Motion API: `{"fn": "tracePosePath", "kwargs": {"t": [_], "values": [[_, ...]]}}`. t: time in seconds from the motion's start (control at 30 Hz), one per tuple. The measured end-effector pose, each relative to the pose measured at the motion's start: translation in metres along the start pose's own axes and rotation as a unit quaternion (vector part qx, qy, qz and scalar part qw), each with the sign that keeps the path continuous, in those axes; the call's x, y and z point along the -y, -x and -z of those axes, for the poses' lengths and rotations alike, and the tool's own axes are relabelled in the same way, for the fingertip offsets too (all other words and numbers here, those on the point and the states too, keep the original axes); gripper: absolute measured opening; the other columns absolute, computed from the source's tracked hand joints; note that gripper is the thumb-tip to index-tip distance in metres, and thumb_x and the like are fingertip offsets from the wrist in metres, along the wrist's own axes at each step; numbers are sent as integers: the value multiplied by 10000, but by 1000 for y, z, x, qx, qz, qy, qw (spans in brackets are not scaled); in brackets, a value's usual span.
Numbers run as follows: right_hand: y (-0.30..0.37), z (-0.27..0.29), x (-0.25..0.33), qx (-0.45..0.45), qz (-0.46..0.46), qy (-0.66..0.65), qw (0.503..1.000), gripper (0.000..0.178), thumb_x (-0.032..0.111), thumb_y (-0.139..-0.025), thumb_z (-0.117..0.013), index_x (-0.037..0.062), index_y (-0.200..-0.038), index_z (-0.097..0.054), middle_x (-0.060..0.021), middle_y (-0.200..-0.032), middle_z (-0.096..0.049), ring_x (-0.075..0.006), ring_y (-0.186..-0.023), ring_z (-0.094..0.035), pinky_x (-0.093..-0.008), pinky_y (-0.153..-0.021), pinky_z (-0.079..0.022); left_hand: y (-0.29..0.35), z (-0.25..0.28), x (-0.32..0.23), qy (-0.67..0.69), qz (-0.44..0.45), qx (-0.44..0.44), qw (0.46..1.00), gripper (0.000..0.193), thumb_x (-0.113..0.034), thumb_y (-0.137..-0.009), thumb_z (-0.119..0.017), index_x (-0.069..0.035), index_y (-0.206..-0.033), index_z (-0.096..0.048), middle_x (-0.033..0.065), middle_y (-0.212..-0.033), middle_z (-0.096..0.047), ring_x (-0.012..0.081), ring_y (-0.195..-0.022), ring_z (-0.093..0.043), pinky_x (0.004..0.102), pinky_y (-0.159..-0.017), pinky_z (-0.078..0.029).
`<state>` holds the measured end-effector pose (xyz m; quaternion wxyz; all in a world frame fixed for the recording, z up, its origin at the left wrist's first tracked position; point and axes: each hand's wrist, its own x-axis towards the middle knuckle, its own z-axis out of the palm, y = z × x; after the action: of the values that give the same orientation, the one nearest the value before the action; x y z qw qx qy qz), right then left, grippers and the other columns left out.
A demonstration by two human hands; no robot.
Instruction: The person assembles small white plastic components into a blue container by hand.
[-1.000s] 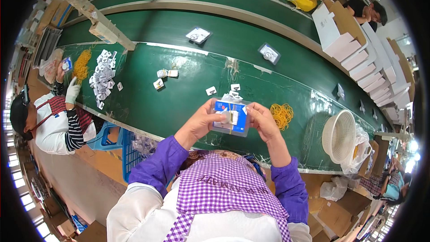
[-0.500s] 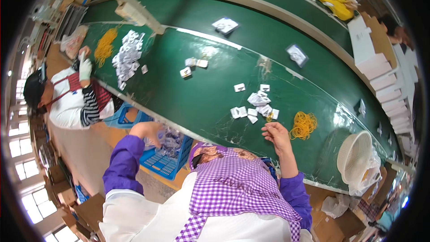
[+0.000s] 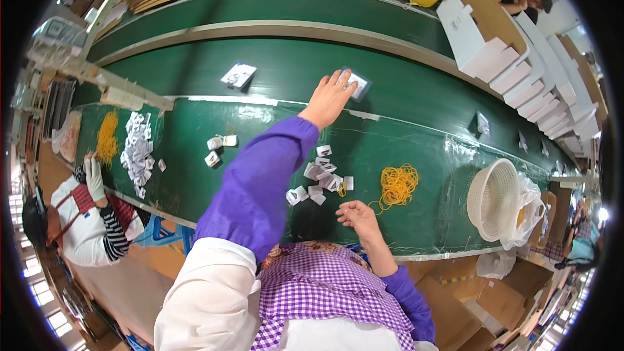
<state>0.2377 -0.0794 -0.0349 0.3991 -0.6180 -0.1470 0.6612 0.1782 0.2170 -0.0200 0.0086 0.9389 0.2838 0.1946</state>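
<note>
My left hand [image 3: 329, 101] stretches across the green table to its far strip. Its extended fingers lie over a flat clear packet [image 3: 359, 85] with a white insert. My right hand [image 3: 361, 221] hovers near the front edge with fingers curled and fingertips close together; whatever they may hold is too small to make out. Just beyond it lies a loose cluster of small white folded cards [image 3: 322, 172], with a yellow band [image 3: 342, 188] among them. Right of that hand sits a tangled heap of yellow rubber bands [image 3: 398, 185], one loop trailing toward the hand.
Another packet [image 3: 239, 75] lies farther left on the strip. A white plastic basket [image 3: 479, 205] stands at right beside a plastic bag [image 3: 525, 211]. White cartons [image 3: 478, 39] line the far right. At left, a gloved co-worker sits near a white card heap [image 3: 138, 149].
My left hand has swung from above the blue crate to the packet on the far strip. My right hand has drawn back slightly from the cards. The view has turned.
</note>
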Motion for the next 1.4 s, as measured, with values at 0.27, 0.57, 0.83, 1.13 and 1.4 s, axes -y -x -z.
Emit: {"fn": "tracePosePath", "kwargs": {"t": [0.27, 0.57, 0.83, 1.13, 1.4], "values": [[9, 14, 5, -37, 4, -33, 999, 115, 102, -877, -526, 37, -959, -573, -46, -856, -645, -97, -703, -588, -215, -633, -443, -11, -6, 11, 231, 116, 35, 965, 217, -43, -834, -522, -41, -1042, -583, 93, -1002, -611, 263, -915, -596, 352, -761, -465], [-7, 7, 86, -56, 146, -85, 984, 213, 184, -879, -577, 15, -1008, -572, -1, -847, -615, -54, -716, -546, -196, -602, -415, 125, 83, -58, 788, 364, 195, 457, 283, -184, -934, -482, 3, -1146, -499, 60, -1022, -593, 126, -929, -575, 282, -811, -484], [15, -24, 54, 4, 161, -65, 985, 72, 69, -844, -599, 41, -797, -553, 53, -675, -536, 1, -572, -434, -165, -484, -317, 179, 102, -105, 764, 450, 57, 458, 484, -211, -878, -582, -15, -1251, -344, 72, -1122, -528, 163, -1034, -537, 316, -833, -486], [37, -43, 42, 38, 169, -26, 984, 106, 108, -859, -597, 31, -814, -542, 40, -682, -533, -3, -582, -439, -172, -489, -332, 216, 114, -125, 734, 478, 34, 481, 493, -189, -884, -571, -39, -1276, -314, 71, -1153, -492, 168, -1060, -506, 313, -868, -449], [37, -46, 7, 163, 118, 8, 980, 222, 264, -916, -534, 47, -881, -568, 29, -683, -514, -44, -546, -458, -191, -481, -365, 269, 119, -122, 776, 462, 44, 426, 491, -204, -896, -544, -20, -1294, -323, 75, -1209, -463, 170, -1084, -482, 349, -905, -419]]}}
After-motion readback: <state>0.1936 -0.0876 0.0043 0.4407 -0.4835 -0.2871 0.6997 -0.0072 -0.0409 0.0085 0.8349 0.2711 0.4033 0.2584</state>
